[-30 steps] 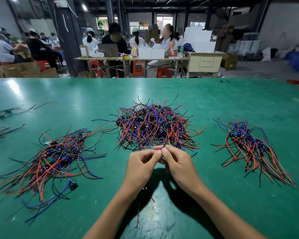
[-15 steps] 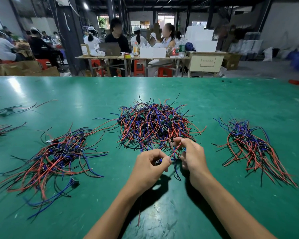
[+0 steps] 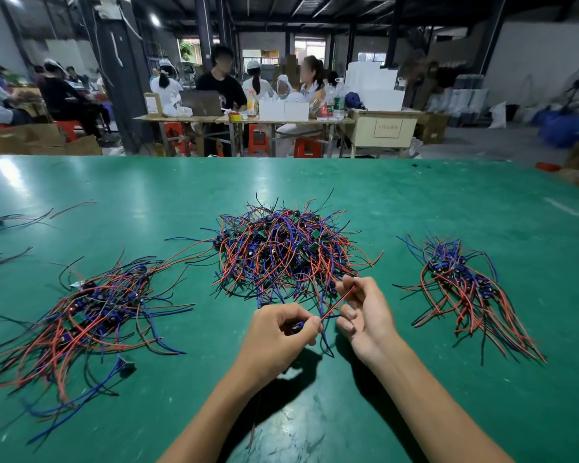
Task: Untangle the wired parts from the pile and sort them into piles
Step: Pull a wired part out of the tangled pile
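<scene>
My left hand point(image 3: 279, 332) pinches a small wired part point(image 3: 297, 328) just above the green tabletop point(image 3: 415, 379), while my right hand point(image 3: 365, 310) pinches its red wire point(image 3: 338, 301). Both sit just in front of the tangled pile point(image 3: 283, 252), between the sorted left pile point(image 3: 91, 309) and right pile point(image 3: 462, 285).

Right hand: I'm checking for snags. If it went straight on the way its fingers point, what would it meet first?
Probably the tangled middle pile, just beyond the right hand, which pinches a red wire; depth is unclear.

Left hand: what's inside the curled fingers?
The left hand pinches a small dark wired part; its red wire runs up to the right hand. Most of the part's body is covered by the fingers.
</scene>
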`<control>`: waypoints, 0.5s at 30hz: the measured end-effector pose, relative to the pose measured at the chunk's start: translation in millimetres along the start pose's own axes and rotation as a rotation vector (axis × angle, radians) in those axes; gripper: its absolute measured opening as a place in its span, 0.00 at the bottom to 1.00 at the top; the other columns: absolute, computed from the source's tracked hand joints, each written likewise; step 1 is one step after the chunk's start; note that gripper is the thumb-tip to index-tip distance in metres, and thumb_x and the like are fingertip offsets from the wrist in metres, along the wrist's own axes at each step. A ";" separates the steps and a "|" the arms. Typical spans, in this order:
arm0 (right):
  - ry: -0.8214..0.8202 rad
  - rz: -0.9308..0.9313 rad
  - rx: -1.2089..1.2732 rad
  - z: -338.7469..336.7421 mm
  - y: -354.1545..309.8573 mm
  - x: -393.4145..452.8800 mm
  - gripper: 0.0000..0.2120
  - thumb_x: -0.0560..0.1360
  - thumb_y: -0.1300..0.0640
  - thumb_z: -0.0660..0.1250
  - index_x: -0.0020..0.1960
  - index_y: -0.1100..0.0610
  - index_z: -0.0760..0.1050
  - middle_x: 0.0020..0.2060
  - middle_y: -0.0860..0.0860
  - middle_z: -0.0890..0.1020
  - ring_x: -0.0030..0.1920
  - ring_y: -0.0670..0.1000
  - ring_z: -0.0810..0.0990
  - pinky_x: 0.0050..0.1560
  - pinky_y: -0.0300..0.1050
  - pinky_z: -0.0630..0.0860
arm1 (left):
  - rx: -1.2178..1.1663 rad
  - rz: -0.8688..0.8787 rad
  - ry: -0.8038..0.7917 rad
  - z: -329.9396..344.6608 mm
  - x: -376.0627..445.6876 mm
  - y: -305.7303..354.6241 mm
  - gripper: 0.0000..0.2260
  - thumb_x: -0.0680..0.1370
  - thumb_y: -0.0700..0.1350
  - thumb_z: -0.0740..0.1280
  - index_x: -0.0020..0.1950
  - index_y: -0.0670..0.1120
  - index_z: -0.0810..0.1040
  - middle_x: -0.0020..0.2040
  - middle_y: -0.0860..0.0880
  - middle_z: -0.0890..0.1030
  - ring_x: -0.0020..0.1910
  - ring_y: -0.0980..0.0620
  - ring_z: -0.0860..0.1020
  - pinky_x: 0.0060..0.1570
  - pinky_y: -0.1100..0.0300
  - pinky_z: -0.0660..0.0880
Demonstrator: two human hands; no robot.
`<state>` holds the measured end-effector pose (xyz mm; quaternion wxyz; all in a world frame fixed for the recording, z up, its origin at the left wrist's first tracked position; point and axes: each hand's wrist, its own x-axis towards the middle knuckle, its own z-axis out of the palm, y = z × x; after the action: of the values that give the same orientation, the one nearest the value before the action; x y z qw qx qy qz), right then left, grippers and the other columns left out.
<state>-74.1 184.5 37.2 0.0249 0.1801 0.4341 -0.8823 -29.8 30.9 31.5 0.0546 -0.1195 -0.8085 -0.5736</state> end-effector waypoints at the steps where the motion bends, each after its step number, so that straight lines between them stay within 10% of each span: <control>1: -0.015 -0.026 -0.036 -0.5 0.8 -0.4 0.11 0.81 0.55 0.60 0.45 0.54 0.78 0.34 0.47 0.81 0.21 0.44 0.61 0.20 0.34 0.56 | 0.012 0.008 0.021 -1.3 0.0 -0.6 0.08 0.78 0.43 0.72 0.39 0.47 0.86 0.32 0.49 0.84 0.31 0.59 0.77 0.34 0.69 0.70; 9: -0.204 -0.398 -0.372 0.2 1.6 -1.0 0.19 0.85 0.47 0.58 0.50 0.53 0.85 0.36 0.51 0.85 0.23 0.44 0.68 0.23 0.36 0.62 | -0.377 -0.143 -0.016 -11.4 2.8 1.5 0.11 0.72 0.52 0.72 0.43 0.45 0.88 0.34 0.51 0.81 0.29 0.60 0.73 0.30 0.71 0.66; 15: -0.446 -0.763 -1.084 -3.7 24.7 -11.4 0.08 0.74 0.48 0.73 0.53 0.43 0.81 0.43 0.44 0.85 0.33 0.52 0.79 0.38 0.46 0.76 | -0.806 -0.258 0.140 -21.2 8.6 1.0 0.10 0.68 0.53 0.73 0.43 0.48 0.87 0.38 0.50 0.82 0.34 0.57 0.78 0.32 0.65 0.75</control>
<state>-57.4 170.7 20.3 -0.1118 -0.2084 0.8305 -0.5043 -38.9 12.4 41.5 -0.0138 0.0102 -0.5223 -0.8526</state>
